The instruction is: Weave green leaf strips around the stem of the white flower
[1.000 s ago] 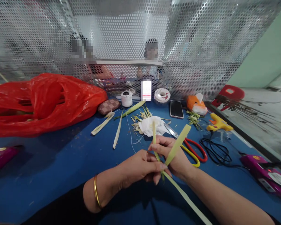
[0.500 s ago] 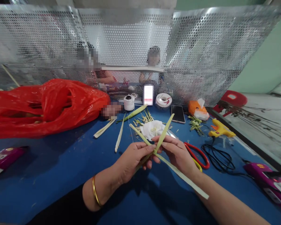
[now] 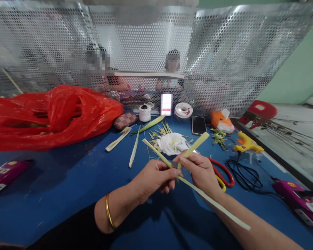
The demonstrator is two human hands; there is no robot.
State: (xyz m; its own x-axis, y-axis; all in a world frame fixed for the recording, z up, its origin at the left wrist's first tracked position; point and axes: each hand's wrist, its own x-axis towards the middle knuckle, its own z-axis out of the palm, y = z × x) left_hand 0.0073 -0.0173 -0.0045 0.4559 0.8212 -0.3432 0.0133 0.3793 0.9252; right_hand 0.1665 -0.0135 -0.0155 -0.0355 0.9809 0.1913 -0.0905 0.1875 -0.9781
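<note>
My left hand (image 3: 159,176) pinches pale green leaf strips (image 3: 214,203) where they cross, thumb on top. One strip end sticks out to the upper left, and a long one runs down to the right over my right forearm. My right hand (image 3: 198,170) grips another strip end (image 3: 197,146) between thumb and fingers, bent up to the right. Just beyond my hands lies a crumpled white tissue (image 3: 173,143) with small leaf pieces on it. Scissors with red and yellow handles (image 3: 225,172) lie partly under my right hand.
A red plastic bag (image 3: 54,118) fills the left back. Along the back stand a thread spool (image 3: 145,113), a tape roll (image 3: 183,111) and a phone (image 3: 199,125). Loose leaf strips (image 3: 135,147) lie left of centre. A yellow glue gun (image 3: 247,143) and its black cord (image 3: 243,175) are at right.
My right hand has bent the upright strip over to the right, lower than before. The long strip reaches farther down and right. My left thumb has moved to the right onto the crossing.
</note>
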